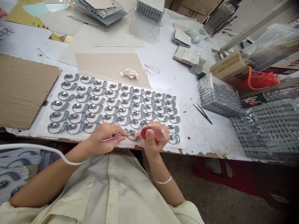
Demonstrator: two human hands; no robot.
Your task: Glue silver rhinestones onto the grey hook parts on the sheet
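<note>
My left hand (105, 137) is closed on a thin pink stick (112, 138), perhaps a fine brush. The stick's tip points right, at a grey curved metal piece (133, 137) with a round ornament, near the front edge of a white sheet. My right hand (152, 146) grips a translucent reddish squeeze bottle (162, 133), tilted with its narrow end toward that same piece. Whether tip and nozzle touch it, I cannot tell. Behind my hands, several rows of similar curved pieces (93, 107) lie on the white sheet (43, 124), many with a pale round centre.
Corrugated cardboard (25, 90) lies at left. Beyond the rows, crumpled white tissue (129, 73) rests on beige card (102, 63). Black tweezers (202, 113) lie at right, beside stacked gridded trays (217, 95). A white cable (42, 146) crosses my left forearm. A red stool (224, 171) stands below.
</note>
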